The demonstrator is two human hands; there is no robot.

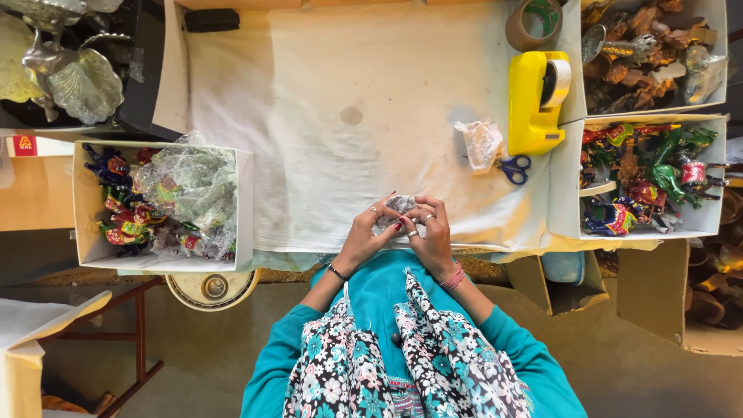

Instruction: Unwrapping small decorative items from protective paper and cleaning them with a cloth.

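— What do we have in our hands right now?

— A small wrapped bundle, greyish and crinkled like clear film over something dark. We hold it at the near edge of the surface, just above the white cloth that covers it.

— And where does it sit against our fingers?

— Between the two hands. Our left hand closes on it from the left, with the fingers curled onto its lower side. Our right hand closes on it from the right, with the fingers bent over its top edge. Only the upper part of the bundle shows above our knuckles; the rest is hidden behind them.

— So both hands grip it?

— Yes, both are closed on the bundle and touch one another beneath it.

— What lies around us?

— To the right of our hands, a crumpled scrap of wrap rests on the cloth, with blue-handled scissors just beside it and a yellow tape dispenser touching the right-hand boxes. A roll of brown tape stands behind the dispenser. Well apart on the left, an open white box holds painted figurines under a heap of clear film. On the right, a second white box carries bright painted animal figures, and the box behind it holds brownish and metallic pieces.
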